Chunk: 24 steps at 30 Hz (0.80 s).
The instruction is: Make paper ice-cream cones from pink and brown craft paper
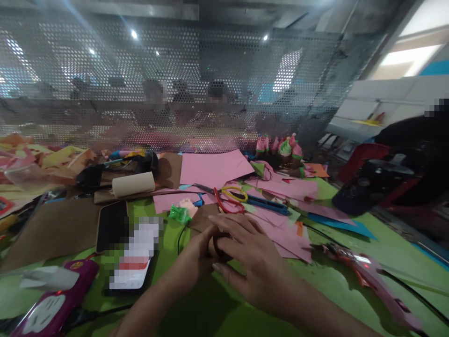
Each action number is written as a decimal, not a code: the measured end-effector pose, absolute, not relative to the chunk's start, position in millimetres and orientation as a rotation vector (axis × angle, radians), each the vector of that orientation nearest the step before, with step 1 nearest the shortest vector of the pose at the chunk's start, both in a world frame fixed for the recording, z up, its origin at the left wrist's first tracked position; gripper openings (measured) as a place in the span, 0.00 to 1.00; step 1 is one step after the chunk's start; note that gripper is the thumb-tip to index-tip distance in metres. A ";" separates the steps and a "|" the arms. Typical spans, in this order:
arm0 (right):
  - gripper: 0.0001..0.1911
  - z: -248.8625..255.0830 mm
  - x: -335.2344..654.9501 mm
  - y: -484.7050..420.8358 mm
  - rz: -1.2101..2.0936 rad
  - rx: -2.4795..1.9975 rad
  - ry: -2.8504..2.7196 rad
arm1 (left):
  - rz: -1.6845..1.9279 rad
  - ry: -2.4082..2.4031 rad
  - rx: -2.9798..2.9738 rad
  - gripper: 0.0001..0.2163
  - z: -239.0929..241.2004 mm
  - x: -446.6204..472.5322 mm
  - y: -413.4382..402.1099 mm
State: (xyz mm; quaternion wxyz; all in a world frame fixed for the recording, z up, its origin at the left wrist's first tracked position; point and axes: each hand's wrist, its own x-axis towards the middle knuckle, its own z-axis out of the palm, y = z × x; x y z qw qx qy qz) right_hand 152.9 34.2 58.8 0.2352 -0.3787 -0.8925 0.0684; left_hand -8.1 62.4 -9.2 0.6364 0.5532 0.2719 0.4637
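Observation:
My left hand and my right hand meet above the green table, the right one laid over the left. Between the fingers shows a small brown curled piece, perhaps of paper, mostly hidden. The left fingers close round it, and the right fingers bend over its top and side. Just beyond the hands lie red-and-yellow-handled scissors, a blue cutter-like tool and pink paper pieces. A crumpled green wrapper is beyond the left hand.
A pink glue gun with a cord lies at right. Left are a lit phone, a dark phone, a purple power strip and a paper roll. Cone-shaped crafts stand behind. A person is at far right.

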 end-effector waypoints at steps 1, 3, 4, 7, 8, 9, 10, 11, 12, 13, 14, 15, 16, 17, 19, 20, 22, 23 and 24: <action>0.03 60.5 153.1 34.6 0.194 -1.027 -2.440 | 1.067 0.607 1.229 0.26 -8.2 -8.1 62.5; 0.07 66.4 154.9 35.7 0.217 -0.993 -2.405 | 1.066 0.576 1.168 0.24 -6.5 -8.6 63.5; 0.08 69.9 156.3 36.3 0.223 -0.973 -2.376 | 1.061 0.561 1.153 0.23 -5.9 -9.4 64.3; 0.11 77.5 160.6 37.6 0.201 -0.949 -2.302 | 1.034 0.609 1.179 0.20 -5.5 -13.5 66.1; 0.10 78.3 161.3 37.8 0.182 -0.952 -2.298 | 1.030 0.656 1.186 0.20 -6.0 -15.1 66.5; 0.10 78.2 161.4 37.9 0.162 -0.956 -2.307 | 1.033 0.697 1.189 0.20 -6.9 -16.7 66.8; 0.09 77.3 161.0 37.7 0.142 -0.963 -2.324 | 1.034 0.726 1.194 0.21 -8.1 -18.2 67.1; 0.08 76.0 160.2 37.5 0.123 -0.968 -2.344 | 1.038 0.739 1.200 0.21 -9.4 -19.4 67.5; 0.07 74.5 159.3 37.1 0.105 -0.972 -2.360 | 1.038 0.736 1.209 0.22 -10.8 -20.4 67.9; 0.07 73.1 158.4 36.6 0.091 -0.977 -2.373 | 1.030 0.722 1.225 0.21 -11.8 -20.9 68.3; 0.07 71.8 157.7 36.0 0.080 -0.979 -2.383 | 1.019 0.702 1.241 0.21 -12.3 -21.1 68.6; 0.06 70.8 157.2 35.5 0.075 -0.985 -2.393 | 1.008 0.682 1.252 0.20 -12.0 -20.9 68.7; 0.07 69.9 157.0 34.9 0.073 -0.994 -2.404 | 1.001 0.662 1.258 0.19 -10.8 -20.3 68.6; 0.07 69.0 157.1 34.4 0.076 -1.001 -2.418 | 1.001 0.645 1.254 0.19 -8.7 -19.6 68.3; 0.08 67.0 157.5 33.9 0.082 -1.008 -2.445 | 1.017 0.612 1.222 0.20 -3.0 -17.7 67.1; 0.10 65.9 157.7 33.9 0.085 -1.008 -2.459 | 1.022 0.600 1.204 0.21 0.0 -17.0 66.4; 0.11 63.8 157.9 34.5 0.095 -1.007 -2.472 | 1.017 0.588 1.187 0.22 4.9 -16.2 65.1; 0.12 63.3 157.8 35.1 0.104 -1.008 -2.471 | 1.010 0.589 1.188 0.21 6.2 -16.2 64.7; 0.12 63.4 157.7 35.6 0.119 -1.010 -2.467 | 1.005 0.595 1.193 0.21 6.4 -16.4 64.5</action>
